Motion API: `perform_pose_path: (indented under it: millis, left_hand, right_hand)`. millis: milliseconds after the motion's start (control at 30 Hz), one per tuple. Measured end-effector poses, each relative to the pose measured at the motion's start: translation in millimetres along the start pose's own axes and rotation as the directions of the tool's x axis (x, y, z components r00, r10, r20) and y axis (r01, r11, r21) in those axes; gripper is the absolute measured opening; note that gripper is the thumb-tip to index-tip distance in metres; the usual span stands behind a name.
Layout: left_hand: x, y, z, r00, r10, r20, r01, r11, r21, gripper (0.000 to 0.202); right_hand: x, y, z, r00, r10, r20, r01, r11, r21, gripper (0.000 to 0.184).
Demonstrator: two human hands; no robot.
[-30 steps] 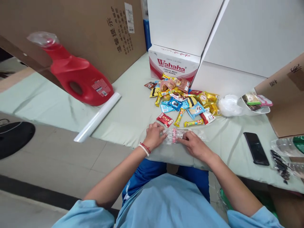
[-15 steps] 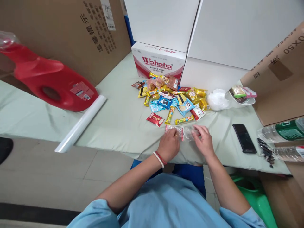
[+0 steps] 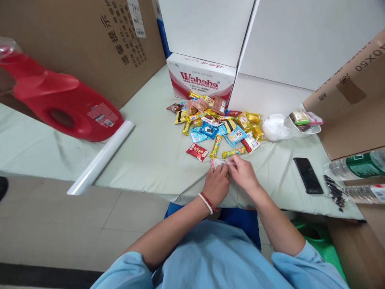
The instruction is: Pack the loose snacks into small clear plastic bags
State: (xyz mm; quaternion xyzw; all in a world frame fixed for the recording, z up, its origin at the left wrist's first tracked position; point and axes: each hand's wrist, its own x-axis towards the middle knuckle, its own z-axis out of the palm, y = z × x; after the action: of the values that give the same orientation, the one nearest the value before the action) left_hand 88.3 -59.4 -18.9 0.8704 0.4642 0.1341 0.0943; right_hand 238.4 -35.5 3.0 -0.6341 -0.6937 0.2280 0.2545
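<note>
The clear plastic bag (image 3: 219, 162) lies on the table (image 3: 156, 160), at six o'clock from the snack pile (image 3: 215, 122). The left hand (image 3: 216, 185) bends its fingers over it; their tips are hidden, so I cannot tell if they grip. The right hand (image 3: 243, 172) has its fingers closed upon the bag's right end. The red packet (image 3: 197, 151) lies near, at ten o'clock from the hands.
</note>
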Motion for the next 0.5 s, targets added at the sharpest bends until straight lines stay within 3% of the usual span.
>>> perform_pose_path:
  millis: [133,200,233,267,333,433,500]
  left_hand:
    - [-11,-30,-4.8,0.994,0.004,-0.113,-0.046,0.929,-0.367,0.045]
    - [-17,-48,-9.8,0.971,-0.184,-0.153,0.073,0.836,-0.544,0.042]
    - [-19,-56,-11.7,0.937,-0.322,-0.134,0.185,0.786,-0.59,0.037]
    - [-18,-61,-12.7,0.894,-0.439,-0.093,0.301,0.741,-0.601,0.032]
    - [-12,-65,-12.0,0.841,-0.54,0.009,0.459,0.705,-0.54,0.028]
    - [4,-57,-7.3,0.87,-0.482,0.102,0.473,0.758,-0.448,0.026]
    - [9,-44,-4.5,0.893,-0.45,0.031,0.414,0.791,-0.45,0.022]
  right_hand:
    - [19,-1,27,0.999,-0.022,0.045,0.022,1.0,-0.011,0.02]
    - [20,5,35,0.999,-0.036,0.018,0.036,0.999,-0.02,0.022]
    - [18,8,37,0.999,-0.051,-0.003,0.051,0.999,-0.015,0.023]
    - [16,10,38,0.998,-0.064,-0.023,0.063,0.998,-0.004,0.024]
    - [12,10,39,0.997,-0.069,-0.045,0.07,0.997,0.038,0.025]
    - [2,3,37,0.998,-0.014,-0.054,0.021,0.99,0.143,0.024]
    - [-7,-1,34,0.995,0.066,-0.068,-0.047,0.965,0.259,0.023]
